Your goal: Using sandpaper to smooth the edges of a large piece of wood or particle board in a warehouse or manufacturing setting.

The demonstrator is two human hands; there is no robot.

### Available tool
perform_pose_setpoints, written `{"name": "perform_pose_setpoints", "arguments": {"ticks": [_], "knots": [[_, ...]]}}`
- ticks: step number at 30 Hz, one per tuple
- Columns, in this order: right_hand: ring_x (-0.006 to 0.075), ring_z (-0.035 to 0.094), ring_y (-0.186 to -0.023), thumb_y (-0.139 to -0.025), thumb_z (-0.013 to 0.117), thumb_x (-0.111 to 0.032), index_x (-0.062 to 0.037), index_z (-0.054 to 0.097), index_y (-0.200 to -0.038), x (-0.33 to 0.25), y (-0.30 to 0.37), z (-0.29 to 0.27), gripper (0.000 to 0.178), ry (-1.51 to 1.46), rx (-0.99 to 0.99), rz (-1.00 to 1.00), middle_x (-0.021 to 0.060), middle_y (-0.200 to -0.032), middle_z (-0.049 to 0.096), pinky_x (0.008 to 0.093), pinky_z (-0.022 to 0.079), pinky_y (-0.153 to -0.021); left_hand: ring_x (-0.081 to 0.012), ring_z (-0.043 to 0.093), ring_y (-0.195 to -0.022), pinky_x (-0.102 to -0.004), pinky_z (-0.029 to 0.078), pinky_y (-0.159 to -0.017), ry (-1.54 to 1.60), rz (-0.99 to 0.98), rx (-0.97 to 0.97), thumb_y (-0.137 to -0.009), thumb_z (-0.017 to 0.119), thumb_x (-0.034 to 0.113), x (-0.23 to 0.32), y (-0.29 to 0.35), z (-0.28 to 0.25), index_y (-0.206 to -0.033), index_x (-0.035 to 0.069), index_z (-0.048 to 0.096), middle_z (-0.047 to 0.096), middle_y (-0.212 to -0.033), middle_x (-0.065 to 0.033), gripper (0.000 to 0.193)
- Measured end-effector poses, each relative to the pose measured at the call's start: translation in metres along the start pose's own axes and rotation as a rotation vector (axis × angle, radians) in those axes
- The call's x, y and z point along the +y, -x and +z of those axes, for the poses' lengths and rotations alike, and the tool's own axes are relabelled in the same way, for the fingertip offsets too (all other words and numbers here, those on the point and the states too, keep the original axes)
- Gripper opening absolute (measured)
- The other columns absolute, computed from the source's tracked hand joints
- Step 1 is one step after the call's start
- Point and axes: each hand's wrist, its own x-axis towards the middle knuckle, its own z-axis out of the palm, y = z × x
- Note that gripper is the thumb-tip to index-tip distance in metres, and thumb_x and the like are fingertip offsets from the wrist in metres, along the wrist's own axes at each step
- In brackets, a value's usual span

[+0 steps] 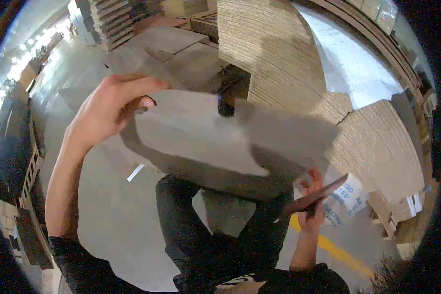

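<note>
In front of my bent knees a grey-brown cardboard sheet (191,130) is held up at a tilt, with a dark notch in its upper edge. My left hand (115,108) is closed on its upper left corner, thumb against the near face. By the sheet's lower right end is my right hand (312,203), somewhat blurred, with its fingers curled. A narrow dark-brown strip (330,190) crosses this hand and appears gripped in it; what it belongs to I cannot make out. Close beyond it shows a white printed wrapper (347,202).
Tall stacks of cardboard sheets (284,59) rise ahead and to the right, with a white paper sheet (350,63) draped over them. Flat cardboard (174,39) lies ahead on the floor. A white scrap (135,172) and a yellow floor line (345,255) are nearby.
</note>
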Motion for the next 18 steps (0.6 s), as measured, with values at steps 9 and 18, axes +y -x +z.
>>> {"name": "perform_pose_setpoints", "arguments": {"ticks": [9, 18], "knots": [[0.0321, 0.055, -0.122, -0.099, 0.064, -0.049, -0.0096, 0.042, -0.156, 0.076, 0.035, -0.054, 0.073, 0.767, 0.145, 0.372, 0.0104, -0.142, 0.057, 0.0468, 0.046, -0.106, -0.0426, 0.069, -0.094, -0.0442, 0.056, -0.082, 0.206, 0.031, 0.064, -0.083, 0.065, -0.005, 0.005, 0.009, 0.026, -0.125, 0.004, 0.068, 0.072, -0.108, -0.0227, 0.043], [0.0282, 0.053, -0.132, -0.103, 0.06, -0.044, -0.0035, 0.039, -0.156, 0.036, 0.003, -0.084, 0.069, 0.504, 0.664, -0.018, 0.0153, -0.151, 0.05, 0.0439, 0.046, -0.11, -0.0299, 0.073, -0.075, -0.0429, 0.057, -0.062, 0.055, 0.281, 0.245, -0.087, 0.058, 0.021, 0.098, -0.052, 0.103, -0.12, 0.017, 0.07, 0.07, -0.083, -0.0093, 0.035]]}}
